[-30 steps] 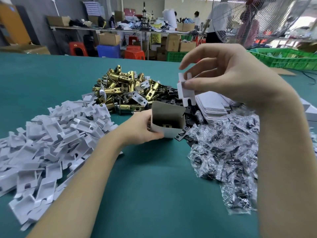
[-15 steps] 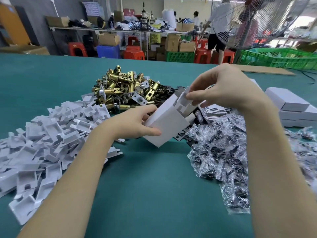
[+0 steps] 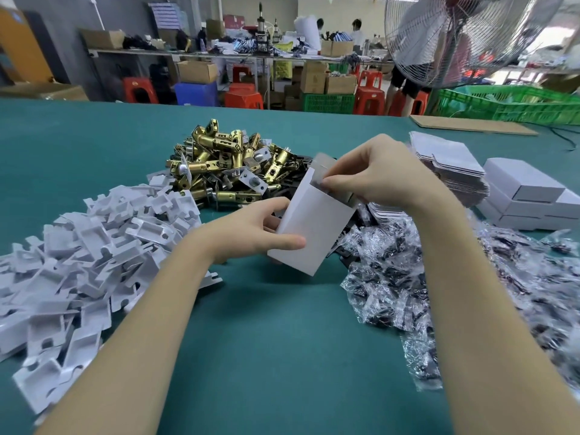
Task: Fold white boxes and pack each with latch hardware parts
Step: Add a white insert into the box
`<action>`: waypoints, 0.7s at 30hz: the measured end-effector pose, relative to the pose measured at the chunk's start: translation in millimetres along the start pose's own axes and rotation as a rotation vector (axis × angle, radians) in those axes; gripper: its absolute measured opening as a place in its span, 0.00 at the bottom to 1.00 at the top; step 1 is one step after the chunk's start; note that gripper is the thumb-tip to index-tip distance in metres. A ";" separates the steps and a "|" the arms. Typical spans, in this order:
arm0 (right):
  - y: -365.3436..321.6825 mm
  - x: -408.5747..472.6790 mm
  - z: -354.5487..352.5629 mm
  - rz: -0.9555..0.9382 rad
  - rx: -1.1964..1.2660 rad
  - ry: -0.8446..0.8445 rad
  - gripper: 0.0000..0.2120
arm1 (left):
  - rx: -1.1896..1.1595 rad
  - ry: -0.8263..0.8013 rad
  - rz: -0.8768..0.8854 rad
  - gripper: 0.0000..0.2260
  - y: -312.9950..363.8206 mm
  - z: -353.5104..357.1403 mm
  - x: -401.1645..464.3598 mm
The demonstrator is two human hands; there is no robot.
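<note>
A white box (image 3: 314, 224) is held tilted above the green table (image 3: 266, 340), its open end pointing up and away. My left hand (image 3: 251, 229) grips its lower part, thumb across the front face. My right hand (image 3: 379, 174) pinches a white cardboard insert (image 3: 323, 166) at the box's open end; the insert sits partly inside. Behind lies a pile of brass latch bolts (image 3: 232, 164). White cardboard inserts (image 3: 88, 255) are heaped at the left. Small clear bags of screws (image 3: 408, 277) are piled at the right.
Flat unfolded box blanks (image 3: 448, 161) are stacked at the right rear, with closed white boxes (image 3: 527, 196) beside them. A green crate (image 3: 508, 105) and a standing fan (image 3: 455, 36) are beyond the table's far right edge. People work at a far bench.
The box has been tipped from upright to tilted with its white face toward me. My right hand came down with the insert and pushed it into the box's open end.
</note>
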State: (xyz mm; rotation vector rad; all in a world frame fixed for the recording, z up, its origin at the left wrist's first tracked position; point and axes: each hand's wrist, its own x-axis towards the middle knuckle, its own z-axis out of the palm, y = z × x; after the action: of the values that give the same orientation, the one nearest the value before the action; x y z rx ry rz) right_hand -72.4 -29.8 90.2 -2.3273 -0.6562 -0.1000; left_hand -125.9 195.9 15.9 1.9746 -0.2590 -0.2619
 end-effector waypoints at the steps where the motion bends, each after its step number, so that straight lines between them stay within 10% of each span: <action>1: -1.5 0.7 2.9 -0.013 -0.012 -0.028 0.04 | -0.015 -0.011 0.002 0.18 -0.3 1.7 1.0; 11: -6.6 -2.7 0.1 0.019 -0.090 -0.300 0.16 | -0.097 -0.068 0.003 0.19 -6.1 5.2 5.2; 21: 6.9 -3.0 -15.5 0.027 0.037 0.049 0.07 | -0.230 0.078 0.015 0.19 -16.8 6.4 11.4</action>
State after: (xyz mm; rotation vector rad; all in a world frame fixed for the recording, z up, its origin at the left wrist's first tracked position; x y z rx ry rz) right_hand -70.0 -45.6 96.9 -2.2897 -0.5978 -0.1308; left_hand -115.9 193.8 -2.8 1.7503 -0.1842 -0.1958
